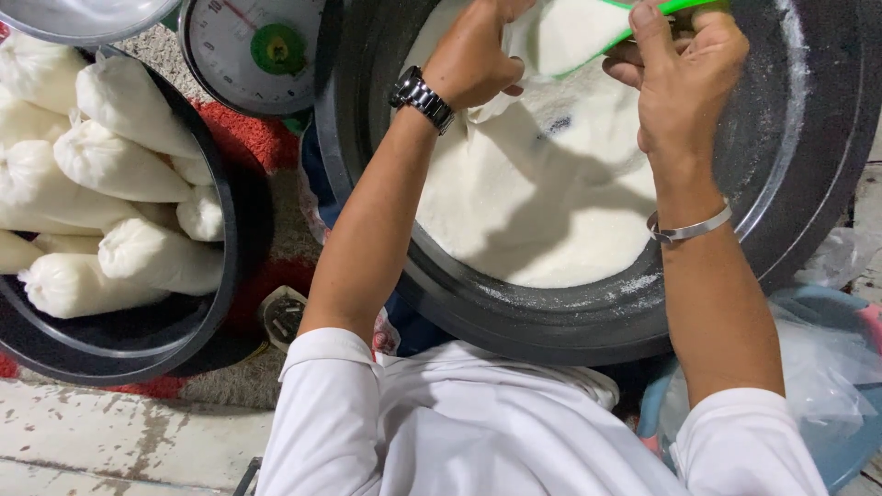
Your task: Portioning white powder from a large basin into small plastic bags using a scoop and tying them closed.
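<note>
A big black basin in front of me holds a heap of white granular powder. My left hand, with a metal watch on the wrist, grips the edge of a thin clear plastic bag over the powder. My right hand, a silver bangle on its wrist, holds a green scoop loaded with white powder, tipped at the bag's mouth. Both hands are near the top of the view, above the basin's far side.
At left a second black basin is packed with several tied bags of white powder. A round dial scale stands behind it on a red mat. A blue tub with clear plastic sits at lower right.
</note>
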